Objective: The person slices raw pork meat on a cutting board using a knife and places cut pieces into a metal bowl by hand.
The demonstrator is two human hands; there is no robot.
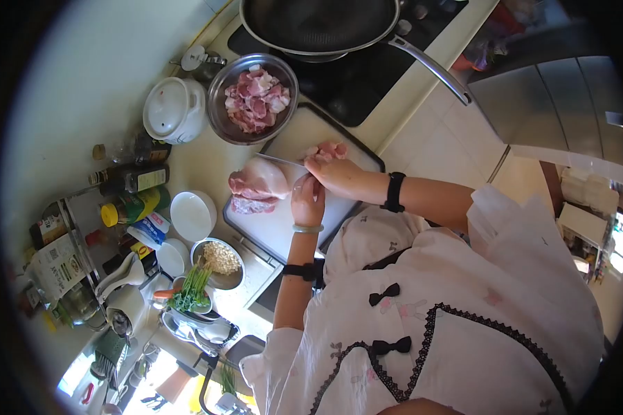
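Observation:
My right hand [333,176] is wrapped round a knife [278,160], whose thin blade points left over the white cutting board [259,225]. My left hand [307,200] is right beside it, fingers curled in close to the knife; what they pinch, if anything, is hidden. A large piece of raw meat [258,181] with a pale fat layer lies on the board, left of my left hand. Smaller cut pieces of meat [327,151] lie behind my right hand. Near the board's upper corner stands a metal bowl [216,114] of cut raw meat.
A frying pan [318,28] sits on the black cooktop [367,86], its handle sticking out. By the wall are a lidded white pot [167,109], bottles [140,178] and white bowls [192,216]. A bowl of chopped pale bits [220,257] and green herbs [192,289] stand near the sink.

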